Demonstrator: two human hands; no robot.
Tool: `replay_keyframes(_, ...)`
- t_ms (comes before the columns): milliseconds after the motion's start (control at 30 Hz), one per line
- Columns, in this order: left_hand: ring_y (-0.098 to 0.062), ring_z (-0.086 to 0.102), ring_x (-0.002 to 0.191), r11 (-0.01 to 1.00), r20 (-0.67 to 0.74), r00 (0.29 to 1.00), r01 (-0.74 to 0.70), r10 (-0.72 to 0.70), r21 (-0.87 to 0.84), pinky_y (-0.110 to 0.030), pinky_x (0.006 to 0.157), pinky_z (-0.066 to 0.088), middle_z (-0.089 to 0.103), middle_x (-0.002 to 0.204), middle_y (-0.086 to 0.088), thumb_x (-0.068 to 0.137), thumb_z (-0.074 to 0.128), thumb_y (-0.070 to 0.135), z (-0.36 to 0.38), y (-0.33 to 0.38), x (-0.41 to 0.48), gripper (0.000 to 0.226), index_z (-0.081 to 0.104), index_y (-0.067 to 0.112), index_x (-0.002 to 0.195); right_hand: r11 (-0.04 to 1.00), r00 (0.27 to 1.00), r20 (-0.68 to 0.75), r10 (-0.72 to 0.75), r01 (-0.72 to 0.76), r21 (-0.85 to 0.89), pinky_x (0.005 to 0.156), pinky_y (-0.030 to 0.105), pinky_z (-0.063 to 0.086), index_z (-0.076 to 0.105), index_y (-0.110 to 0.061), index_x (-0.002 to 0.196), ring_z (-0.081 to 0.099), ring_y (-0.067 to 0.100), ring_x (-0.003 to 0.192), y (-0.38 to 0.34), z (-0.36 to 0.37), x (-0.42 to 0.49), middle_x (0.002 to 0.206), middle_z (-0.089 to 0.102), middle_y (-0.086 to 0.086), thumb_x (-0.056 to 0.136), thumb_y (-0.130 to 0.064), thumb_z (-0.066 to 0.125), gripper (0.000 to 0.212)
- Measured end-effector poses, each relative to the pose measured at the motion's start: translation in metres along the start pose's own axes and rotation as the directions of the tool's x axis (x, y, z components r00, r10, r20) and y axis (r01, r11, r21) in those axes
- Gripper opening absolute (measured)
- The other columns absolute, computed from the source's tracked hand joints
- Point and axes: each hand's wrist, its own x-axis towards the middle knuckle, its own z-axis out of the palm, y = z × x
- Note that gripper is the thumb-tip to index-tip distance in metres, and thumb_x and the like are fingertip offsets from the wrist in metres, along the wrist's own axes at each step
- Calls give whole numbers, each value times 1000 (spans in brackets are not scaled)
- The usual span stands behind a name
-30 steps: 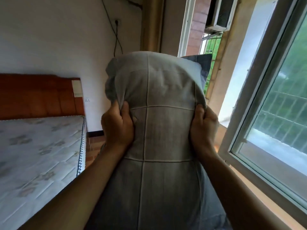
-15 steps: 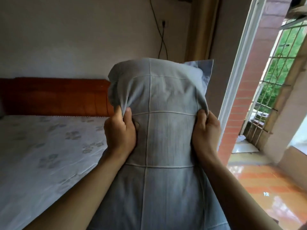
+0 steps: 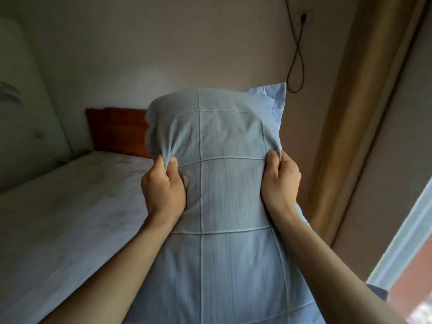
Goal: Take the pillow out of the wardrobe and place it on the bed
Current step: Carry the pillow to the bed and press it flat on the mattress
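A pale blue-grey pillow [image 3: 224, 190] with stitched grid lines stands upright in front of me, filling the middle of the view. My left hand [image 3: 163, 190] pinches its left edge and my right hand [image 3: 279, 183] grips its right edge, both about halfway up. The bed [image 3: 58, 218] with a bare patterned mattress lies to the left, lower than the pillow. Its reddish-brown headboard [image 3: 117, 132] stands against the far wall, partly hidden by the pillow.
A light wardrobe panel [image 3: 25, 108] borders the bed at far left. A black cable [image 3: 297, 57] hangs from a wall socket at the upper right. A beige curtain [image 3: 357, 118] hangs at right, with a window frame [image 3: 406, 242] at the lower right.
The view has swung left: the window and balcony have slid out to the right, and the bed now lies further along the left side. Both hands keep the same grip on the pillow.
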Motion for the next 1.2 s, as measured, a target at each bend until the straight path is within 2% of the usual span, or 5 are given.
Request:
replay_keyframes(500,-26,53,56,984,-186,979,104,-77,142,-41,56,44,54,58,-9,95,37,37,92,-188,132,37,49,10,72,994,979,200,-46,25,111,48,16,32,36,-15,60,41,4,50,83,257,112,53,40,-6,99,-28,42,42)
replay_keyframes(667,-30,56,62,967,-267,958,156,-100,200,-43,61,47,58,64,-11,95,35,39,94,-245,186,41,54,6,78,977,949,309,-61,-7,215,58,35,42,52,-5,72,51,18,61,87,353,136,66,58,7,100,-31,41,40)
replay_keyframes(867,-26,60,58,951,-363,924,210,-117,226,-45,59,51,61,63,-9,96,34,43,81,-307,226,43,59,9,88,945,889,445,-103,-52,322,55,33,38,54,-5,72,46,4,56,88,459,143,64,55,2,100,-31,41,41)
replay_keyframes(1033,-18,51,52,910,-455,889,234,-57,343,-36,51,43,54,59,-6,98,37,35,81,-356,252,40,53,7,75,911,807,576,-131,-131,391,59,47,45,54,-1,74,50,21,62,96,549,146,68,55,15,101,-33,40,44)
replay_keyframes(1200,-15,48,49,830,-540,841,318,-23,459,-34,50,38,50,55,-4,99,39,30,98,-407,283,37,49,8,71,884,717,672,-183,-180,432,59,34,42,52,-19,71,51,15,64,112,643,160,67,54,3,102,-34,39,37)
